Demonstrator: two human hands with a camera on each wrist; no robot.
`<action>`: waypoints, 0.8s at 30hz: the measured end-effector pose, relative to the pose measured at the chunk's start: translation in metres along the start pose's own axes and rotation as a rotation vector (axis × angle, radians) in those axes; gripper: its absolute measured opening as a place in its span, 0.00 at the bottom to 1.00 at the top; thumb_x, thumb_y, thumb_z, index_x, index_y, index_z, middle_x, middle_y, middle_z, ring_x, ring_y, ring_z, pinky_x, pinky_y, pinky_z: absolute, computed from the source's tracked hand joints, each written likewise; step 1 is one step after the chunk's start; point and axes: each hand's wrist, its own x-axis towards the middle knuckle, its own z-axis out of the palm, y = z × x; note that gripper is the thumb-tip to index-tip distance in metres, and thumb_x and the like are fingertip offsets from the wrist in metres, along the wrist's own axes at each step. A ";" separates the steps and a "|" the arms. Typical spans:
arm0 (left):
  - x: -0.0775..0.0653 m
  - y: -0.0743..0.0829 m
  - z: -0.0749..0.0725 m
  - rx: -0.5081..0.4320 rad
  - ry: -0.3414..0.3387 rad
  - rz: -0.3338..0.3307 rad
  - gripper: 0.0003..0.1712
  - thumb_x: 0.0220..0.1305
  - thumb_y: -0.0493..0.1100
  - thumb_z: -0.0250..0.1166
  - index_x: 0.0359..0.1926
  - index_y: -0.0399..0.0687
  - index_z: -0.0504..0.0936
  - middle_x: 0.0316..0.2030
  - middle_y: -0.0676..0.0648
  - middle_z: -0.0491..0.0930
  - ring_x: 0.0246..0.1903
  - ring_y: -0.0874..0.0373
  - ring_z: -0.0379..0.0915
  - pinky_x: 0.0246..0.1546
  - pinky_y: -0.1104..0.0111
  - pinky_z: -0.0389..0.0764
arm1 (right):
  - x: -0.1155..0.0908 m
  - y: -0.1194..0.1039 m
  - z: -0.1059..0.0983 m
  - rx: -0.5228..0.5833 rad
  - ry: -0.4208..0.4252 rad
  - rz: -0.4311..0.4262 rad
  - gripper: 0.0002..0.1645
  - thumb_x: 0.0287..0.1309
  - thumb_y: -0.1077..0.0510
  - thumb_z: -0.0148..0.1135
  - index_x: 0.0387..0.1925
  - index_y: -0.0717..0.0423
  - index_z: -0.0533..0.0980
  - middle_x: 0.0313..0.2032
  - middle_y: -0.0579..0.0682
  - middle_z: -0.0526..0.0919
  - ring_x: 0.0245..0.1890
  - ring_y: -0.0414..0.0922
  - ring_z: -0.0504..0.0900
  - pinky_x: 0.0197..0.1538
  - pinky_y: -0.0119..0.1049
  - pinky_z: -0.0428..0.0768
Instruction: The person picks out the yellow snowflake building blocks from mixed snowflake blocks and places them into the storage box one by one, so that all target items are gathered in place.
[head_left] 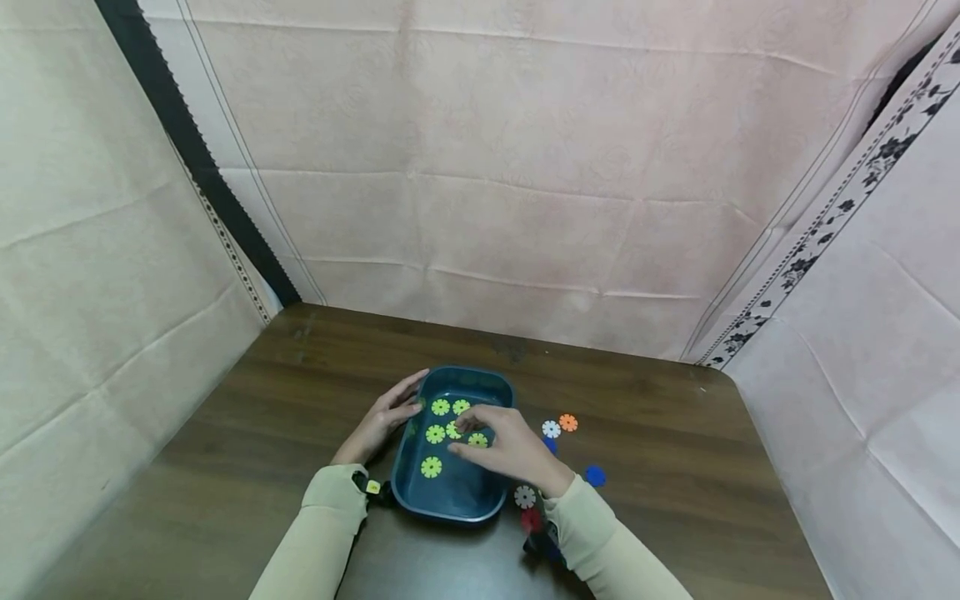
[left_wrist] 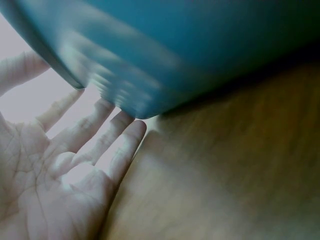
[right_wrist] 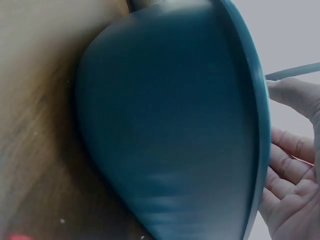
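Note:
A blue oblong tray (head_left: pixel 461 493) stands on the table, with several yellow-green notched discs (head_left: pixel 431 467) lying flat inside. My left hand (head_left: pixel 380 423) touches the tray's left side. In the left wrist view, its fairly straight fingers (left_wrist: pixel 95 122) meet the outer wall and the thumb reaches up by the rim. Over the tray's right half hovers my right hand (head_left: pixel 507 440), thumb and fingers apart and bent loosely above the discs. Nothing shows between them. In the right wrist view the rim (right_wrist: pixel 260 100) partly hides that hand's fingers (right_wrist: pixel 287 162).
Right of the tray lie a white disc (head_left: pixel 551 428), an orange disc (head_left: pixel 568 422) and blue discs (head_left: pixel 596 476). Nearer the right wrist are a grey disc (head_left: pixel 524 497) and a red one (head_left: pixel 531 521). Hanging cloth (head_left: pixel 487 167) encloses the brown wooden table (head_left: pixel 300 392).

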 end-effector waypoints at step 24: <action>0.000 0.001 0.000 0.006 -0.009 0.020 0.34 0.74 0.44 0.58 0.76 0.66 0.61 0.75 0.49 0.59 0.72 0.45 0.55 0.67 0.40 0.58 | -0.052 0.026 -0.036 0.068 0.197 0.073 0.12 0.62 0.60 0.70 0.47 0.52 0.81 0.42 0.51 0.87 0.42 0.45 0.86 0.45 0.53 0.83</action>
